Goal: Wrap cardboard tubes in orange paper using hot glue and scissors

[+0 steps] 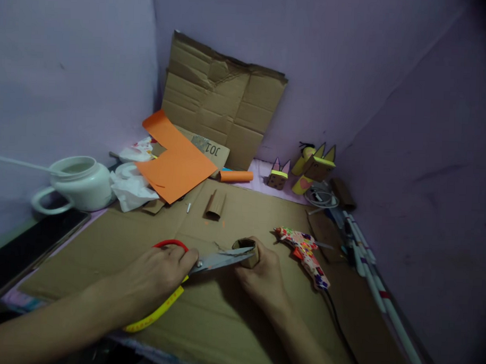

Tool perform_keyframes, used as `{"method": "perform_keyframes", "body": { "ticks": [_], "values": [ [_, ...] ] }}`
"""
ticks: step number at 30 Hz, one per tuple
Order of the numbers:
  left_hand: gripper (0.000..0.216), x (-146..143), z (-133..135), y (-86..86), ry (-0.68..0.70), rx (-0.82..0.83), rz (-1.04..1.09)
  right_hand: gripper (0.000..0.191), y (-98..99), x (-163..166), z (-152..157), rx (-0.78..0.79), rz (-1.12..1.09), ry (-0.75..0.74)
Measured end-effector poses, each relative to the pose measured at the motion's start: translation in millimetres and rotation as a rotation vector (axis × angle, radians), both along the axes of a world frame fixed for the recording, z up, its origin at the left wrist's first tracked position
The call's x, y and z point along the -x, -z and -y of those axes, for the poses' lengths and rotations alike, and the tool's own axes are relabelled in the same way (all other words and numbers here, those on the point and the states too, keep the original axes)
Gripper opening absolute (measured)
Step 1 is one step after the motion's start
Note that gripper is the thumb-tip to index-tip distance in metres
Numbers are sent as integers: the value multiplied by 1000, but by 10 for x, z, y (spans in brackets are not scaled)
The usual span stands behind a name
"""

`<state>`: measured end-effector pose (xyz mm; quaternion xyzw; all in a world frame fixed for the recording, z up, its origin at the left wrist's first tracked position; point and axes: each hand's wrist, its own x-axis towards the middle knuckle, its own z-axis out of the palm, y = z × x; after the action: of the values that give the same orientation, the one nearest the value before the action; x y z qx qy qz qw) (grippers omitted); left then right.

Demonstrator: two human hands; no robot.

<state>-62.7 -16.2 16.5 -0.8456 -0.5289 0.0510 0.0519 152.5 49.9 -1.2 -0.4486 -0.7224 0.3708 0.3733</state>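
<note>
My left hand is closed round the handles of a pair of scissors, which have one red loop and one yellow loop. Their blades point right and reach the rim of a brown cardboard tube. My right hand grips that tube, its open end facing up toward me. A thin strip seems to lie along the blades at the rim; how deep the blades go is hard to see. Behind the hands, a short curved piece of brown cardboard rests on the cardboard sheet covering the table.
A patterned glue gun with a black cord lies at right, near several white sticks. Orange paper, an orange roll and small eared cardboard figures stand behind. At left are a white pot and tissue.
</note>
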Motion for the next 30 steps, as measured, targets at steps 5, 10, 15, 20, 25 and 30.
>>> {"method": "perform_keyframes", "body": {
  "ticks": [5, 10, 15, 20, 25, 30],
  "values": [
    [45, -11, 5, -51, 10, -5, -50, 23, -5, -6, 6, -3, 17, 33],
    [39, -5, 22, -33, -25, 73, 64, 22, 7, 11, 14, 2, -3, 44],
    [38, 19, 24, 44, -30, 73, 133, 20, 32, 32, 23, 2, -29, 62],
    [34, 123, -11, 35, -18, 96, 189, 20, -124, -10, 7, 118, -95, -24],
    [37, 192, -23, -24, 28, 124, 182, 20, -172, -20, -10, 306, -170, -244],
    [40, 132, -24, 10, 73, 51, 83, 13, -35, 26, 22, 206, -133, -222]
  ]
}}
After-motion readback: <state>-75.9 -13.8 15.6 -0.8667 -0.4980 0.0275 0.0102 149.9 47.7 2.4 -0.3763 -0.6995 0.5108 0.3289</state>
